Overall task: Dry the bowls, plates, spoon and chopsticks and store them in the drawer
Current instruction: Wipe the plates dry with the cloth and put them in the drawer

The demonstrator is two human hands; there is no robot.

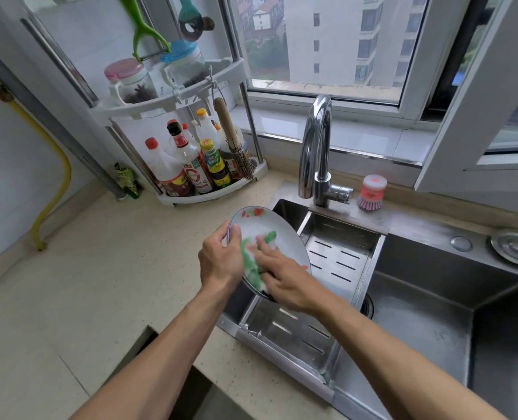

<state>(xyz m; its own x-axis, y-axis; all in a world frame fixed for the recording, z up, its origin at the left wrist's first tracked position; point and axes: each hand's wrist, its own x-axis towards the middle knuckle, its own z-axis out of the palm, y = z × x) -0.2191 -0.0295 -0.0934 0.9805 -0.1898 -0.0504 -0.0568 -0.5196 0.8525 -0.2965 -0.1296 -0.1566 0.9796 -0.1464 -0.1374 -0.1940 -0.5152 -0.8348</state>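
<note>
text: none legible | sauce bottles: printed labels, characters too small to read

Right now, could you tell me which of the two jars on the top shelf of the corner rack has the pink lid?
The left jar has the pink lid; its neighbour, the right jar, has a blue lid and stands behind the hanging green peeler.

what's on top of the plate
A green and white cloth lies on the plate, pressed by the right hand. The cloth and hand cover the plate's middle.

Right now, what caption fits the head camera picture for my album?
Left hand holds a tilted plate over the sink while right hand wipes it with a green-and-white cloth.
</note>
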